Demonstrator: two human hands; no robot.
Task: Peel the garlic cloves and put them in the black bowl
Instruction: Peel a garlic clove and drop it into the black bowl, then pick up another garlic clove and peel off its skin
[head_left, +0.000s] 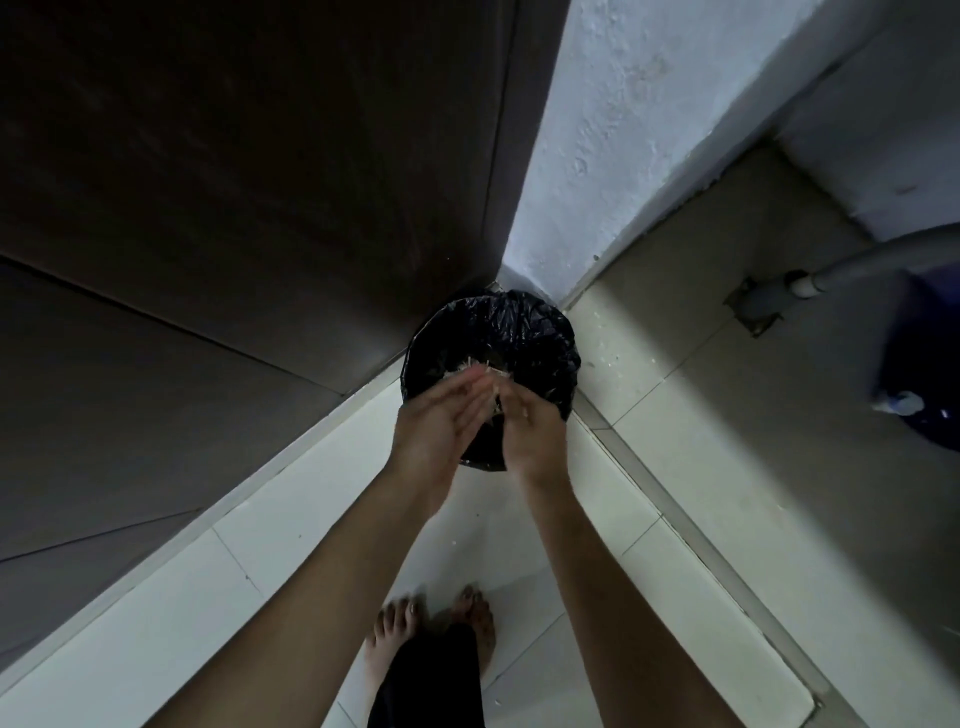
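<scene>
I look straight down at a small bin lined with a black plastic bag (524, 332), standing on the floor in a corner. Both hands hover over its near rim. My left hand (441, 415) has straight fingers pressed against my right hand (530, 431), palm to palm, and both are blurred. Pale flakes of garlic skin (485, 371) show at the fingertips and inside the bag. No garlic cloves and no black bowl are in view.
A dark wooden cabinet or door (234, 208) fills the left side. A white rough wall (623, 130) rises behind the bin. Pale floor tiles (701, 467) carry small white flecks. A grey hose (857, 265) runs to a floor fitting at right. My bare feet (431, 629) stand below.
</scene>
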